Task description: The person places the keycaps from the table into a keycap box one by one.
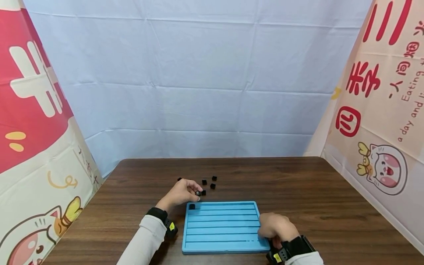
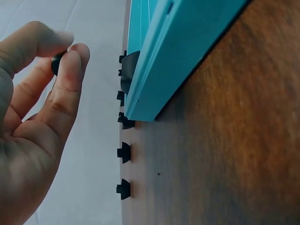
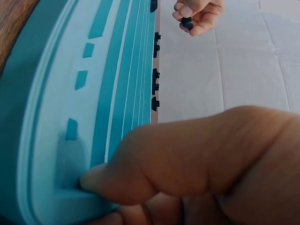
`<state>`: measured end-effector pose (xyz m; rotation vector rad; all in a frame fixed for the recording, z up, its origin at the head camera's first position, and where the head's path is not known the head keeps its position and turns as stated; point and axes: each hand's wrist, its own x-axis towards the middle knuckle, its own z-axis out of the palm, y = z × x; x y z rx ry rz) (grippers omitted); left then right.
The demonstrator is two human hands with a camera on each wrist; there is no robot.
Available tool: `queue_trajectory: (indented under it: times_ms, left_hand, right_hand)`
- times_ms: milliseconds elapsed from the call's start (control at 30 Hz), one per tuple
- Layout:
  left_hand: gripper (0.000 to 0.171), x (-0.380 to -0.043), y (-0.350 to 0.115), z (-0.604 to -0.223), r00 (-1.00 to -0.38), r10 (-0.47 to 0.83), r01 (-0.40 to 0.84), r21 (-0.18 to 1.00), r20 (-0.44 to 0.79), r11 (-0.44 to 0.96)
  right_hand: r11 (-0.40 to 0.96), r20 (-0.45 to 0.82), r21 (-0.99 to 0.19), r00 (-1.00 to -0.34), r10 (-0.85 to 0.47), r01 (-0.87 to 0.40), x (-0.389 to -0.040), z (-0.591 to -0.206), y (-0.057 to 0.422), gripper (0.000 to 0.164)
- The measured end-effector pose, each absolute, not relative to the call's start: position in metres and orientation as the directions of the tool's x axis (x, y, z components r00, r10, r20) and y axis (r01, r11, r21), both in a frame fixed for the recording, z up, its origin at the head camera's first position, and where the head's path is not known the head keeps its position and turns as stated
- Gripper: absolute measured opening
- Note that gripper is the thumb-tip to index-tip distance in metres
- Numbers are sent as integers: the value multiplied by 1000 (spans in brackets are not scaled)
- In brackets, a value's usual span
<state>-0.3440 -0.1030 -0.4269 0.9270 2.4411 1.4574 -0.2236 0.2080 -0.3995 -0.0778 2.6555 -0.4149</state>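
Observation:
My left hand pinches a small black piece between thumb and fingertips, above the far left corner of a blue grooved tray. In the left wrist view, only a rounded part of this black piece shows between the fingers. Another black piece sits inside the tray at its far left corner. On the near right side, my right hand grips the tray's edge. Its thumb presses inside the rim, while the other fingers curl down outside, partly hidden.
Several loose black pieces, one of them farthest back, lie on the brown wooden table beyond the tray. Side on, one such piece has a wide base and a narrow stem. Cloth sheets hang behind and at both sides.

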Motion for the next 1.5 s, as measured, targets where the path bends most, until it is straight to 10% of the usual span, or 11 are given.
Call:
queue_trajectory:
  times_ms: [1500]
  left_hand:
    - [14, -333, -93, -432, -788, 607, 526, 621, 100, 581]
  right_hand:
    - [949, -409, -314, -901, -141, -5, -224, -400, 209, 18]
